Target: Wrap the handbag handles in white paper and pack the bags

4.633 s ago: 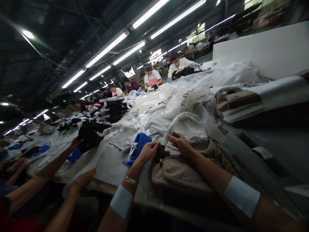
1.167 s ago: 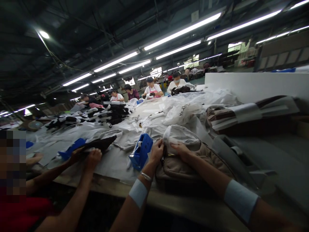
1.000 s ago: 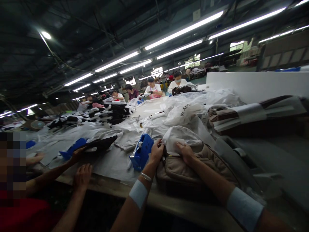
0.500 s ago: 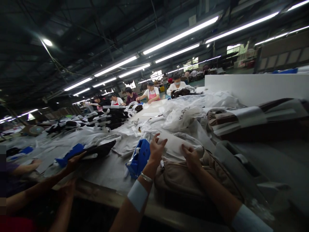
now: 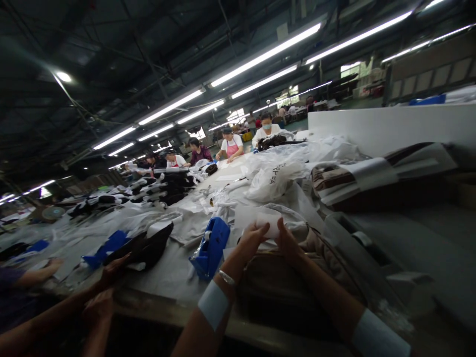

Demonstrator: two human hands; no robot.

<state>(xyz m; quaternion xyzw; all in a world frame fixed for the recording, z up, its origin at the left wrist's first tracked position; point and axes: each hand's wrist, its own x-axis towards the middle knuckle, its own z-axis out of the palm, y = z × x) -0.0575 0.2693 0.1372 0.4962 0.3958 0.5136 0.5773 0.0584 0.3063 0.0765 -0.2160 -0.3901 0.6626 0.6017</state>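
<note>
A tan handbag [image 5: 282,277] lies on the long work table in front of me. My left hand [image 5: 250,239] and my right hand [image 5: 287,241] are both closed on a piece of white wrapping paper [image 5: 270,224] held just above the bag's far end. The two hands are close together, thumbs toward each other. A blue tape dispenser [image 5: 212,245] stands just left of my left hand.
A co-worker's hands [image 5: 107,270] rest on a dark bag [image 5: 147,245] to my left. Clear plastic bags [image 5: 277,176] and wrapped bags [image 5: 349,176] pile up beyond. Stacked dark bags [image 5: 163,181] and several seated workers [image 5: 228,146] line the table farther back. A white board [image 5: 386,126] stands at the right.
My hands have lifted from the bag's top and now hold the white paper between them above it. The co-worker's hands have shifted on the dark bag.
</note>
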